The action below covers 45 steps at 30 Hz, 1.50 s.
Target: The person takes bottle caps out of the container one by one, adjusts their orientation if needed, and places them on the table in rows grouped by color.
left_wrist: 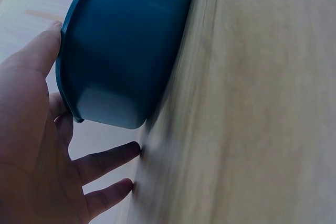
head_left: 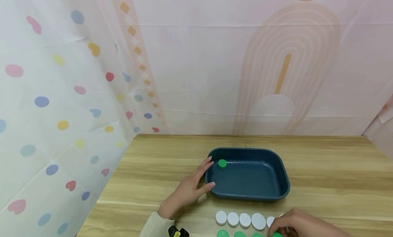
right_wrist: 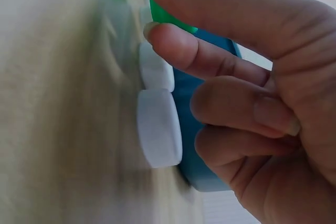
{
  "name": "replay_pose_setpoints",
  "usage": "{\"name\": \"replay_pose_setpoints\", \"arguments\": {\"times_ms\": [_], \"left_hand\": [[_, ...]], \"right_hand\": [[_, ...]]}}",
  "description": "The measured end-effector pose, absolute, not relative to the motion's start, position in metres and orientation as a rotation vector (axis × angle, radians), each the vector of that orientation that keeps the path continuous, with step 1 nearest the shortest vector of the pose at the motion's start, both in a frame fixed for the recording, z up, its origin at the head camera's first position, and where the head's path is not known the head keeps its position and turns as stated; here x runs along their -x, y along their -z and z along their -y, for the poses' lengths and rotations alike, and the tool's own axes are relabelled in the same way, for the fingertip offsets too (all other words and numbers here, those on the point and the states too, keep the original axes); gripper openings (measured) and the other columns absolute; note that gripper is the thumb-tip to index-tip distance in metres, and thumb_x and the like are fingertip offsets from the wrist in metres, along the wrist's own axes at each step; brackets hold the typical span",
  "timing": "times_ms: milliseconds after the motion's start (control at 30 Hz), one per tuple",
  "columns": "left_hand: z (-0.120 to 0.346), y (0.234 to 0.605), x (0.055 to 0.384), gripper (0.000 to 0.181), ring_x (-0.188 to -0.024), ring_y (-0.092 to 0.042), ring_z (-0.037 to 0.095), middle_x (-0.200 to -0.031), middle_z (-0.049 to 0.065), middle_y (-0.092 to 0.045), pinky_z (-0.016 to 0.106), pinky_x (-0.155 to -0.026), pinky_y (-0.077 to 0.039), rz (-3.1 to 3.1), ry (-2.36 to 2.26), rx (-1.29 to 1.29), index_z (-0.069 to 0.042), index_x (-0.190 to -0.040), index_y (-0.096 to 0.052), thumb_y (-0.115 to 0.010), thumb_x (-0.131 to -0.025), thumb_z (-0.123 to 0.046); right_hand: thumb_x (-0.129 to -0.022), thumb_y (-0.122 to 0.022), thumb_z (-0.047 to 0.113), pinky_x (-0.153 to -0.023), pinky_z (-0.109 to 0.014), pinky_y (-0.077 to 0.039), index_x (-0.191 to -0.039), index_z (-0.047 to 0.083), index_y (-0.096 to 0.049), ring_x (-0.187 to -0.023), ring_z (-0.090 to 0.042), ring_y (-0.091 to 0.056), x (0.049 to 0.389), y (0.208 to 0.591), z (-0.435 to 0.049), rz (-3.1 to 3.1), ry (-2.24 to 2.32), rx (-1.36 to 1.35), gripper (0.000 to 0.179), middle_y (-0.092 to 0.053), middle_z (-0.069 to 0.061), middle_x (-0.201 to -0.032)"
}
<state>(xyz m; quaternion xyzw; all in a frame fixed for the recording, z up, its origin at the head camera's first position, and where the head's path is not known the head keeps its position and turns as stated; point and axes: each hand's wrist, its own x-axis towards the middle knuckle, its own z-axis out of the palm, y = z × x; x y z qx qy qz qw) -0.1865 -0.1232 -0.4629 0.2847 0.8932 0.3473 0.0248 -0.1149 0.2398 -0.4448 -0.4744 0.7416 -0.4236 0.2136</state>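
My left hand (head_left: 191, 188) rests at the left end of a dark blue plastic tray (head_left: 245, 182), fingers spread, with the thumb and two fingertips at its rim. In the left wrist view the thumb touches the rim and two lower fingers reach toward the wooden table. Inside the tray, at its back left, lies one green bottle cap (head_left: 222, 164). Near the front edge of the head view, my right hand (head_left: 302, 224) pinches another green bottle cap (right_wrist: 170, 17) between thumb and index finger. Its other fingers are curled in. That hand partly hides the caps under it.
A row of white caps (head_left: 233, 219) of differing sizes lies in front of the tray. Nearer me runs a row of green caps (head_left: 222, 233), cut off by the frame's edge. The wooden table (head_left: 147, 162) meets a patterned curtain (head_left: 196, 76) at the back.
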Motion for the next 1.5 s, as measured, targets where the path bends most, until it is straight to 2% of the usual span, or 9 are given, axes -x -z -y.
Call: {"name": "replay_pose_setpoints", "arguments": {"times_ms": [267, 767, 933, 1200, 1500], "left_hand": [[0.1221, 0.4653, 0.1854, 0.064, -0.138, -0.030, 0.025, -0.158, -0.014, -0.009, 0.056, -0.098, -0.040, -2.765, -1.090, -0.878, -0.026, -0.153, -0.022, -0.048, -0.098, -0.047], [0.1230, 0.4648, 0.1853, 0.063, -0.138, -0.030, 0.025, -0.158, -0.015, -0.009, 0.055, -0.099, -0.039, -2.767, -1.093, -0.882, -0.026, -0.153, -0.023, -0.049, -0.098, -0.045], [0.1230, 0.4646, 0.1854, 0.063, -0.138, -0.030, 0.025, -0.159, -0.013, -0.010, 0.055, -0.099, -0.039, -2.766, -1.097, -0.892, -0.025, -0.153, -0.023, -0.049, -0.099, -0.044], [0.1225, 0.4637, 0.1858, 0.063, -0.138, -0.031, 0.026, -0.159, -0.014, -0.009, 0.055, -0.098, -0.040, -2.761, -1.101, -0.896, -0.026, -0.153, -0.023, -0.049, -0.099, -0.044], [0.1222, 0.4635, 0.1865, 0.063, -0.138, -0.031, 0.026, -0.158, -0.015, -0.009, 0.054, -0.097, -0.042, -2.769, -1.087, -0.890, -0.026, -0.153, -0.023, -0.049, -0.098, -0.045]], "right_hand": [[-0.093, -0.062, 0.011, -0.051, -0.011, -0.043, -0.116, 0.024, -0.063, -0.069, 0.012, -0.045, 0.1153, 0.4560, -0.2413, -2.070, 1.164, 1.458, 0.027, -0.062, 0.013, -0.082], [-0.095, -0.061, 0.024, -0.056, -0.016, -0.047, -0.114, 0.028, -0.065, -0.068, 0.007, -0.053, 0.1128, 0.4537, -0.2368, -2.083, 1.079, 1.246, 0.020, -0.062, 0.019, -0.084], [-0.095, -0.061, 0.023, -0.057, -0.017, -0.048, -0.115, 0.027, -0.065, -0.069, 0.007, -0.053, 0.1129, 0.4531, -0.2360, -2.094, 1.056, 1.265, 0.021, -0.064, 0.020, -0.089], [-0.095, -0.060, 0.024, -0.056, -0.015, -0.047, -0.115, 0.029, -0.064, -0.067, 0.009, -0.052, 0.1110, 0.4510, -0.2348, -2.131, 1.025, 1.283, 0.021, -0.062, 0.021, -0.086], [-0.094, -0.062, 0.022, -0.057, -0.016, -0.048, -0.117, 0.028, -0.064, -0.070, 0.007, -0.053, 0.1116, 0.4505, -0.2346, -2.135, 1.031, 1.279, 0.023, -0.063, 0.021, -0.091]]}}
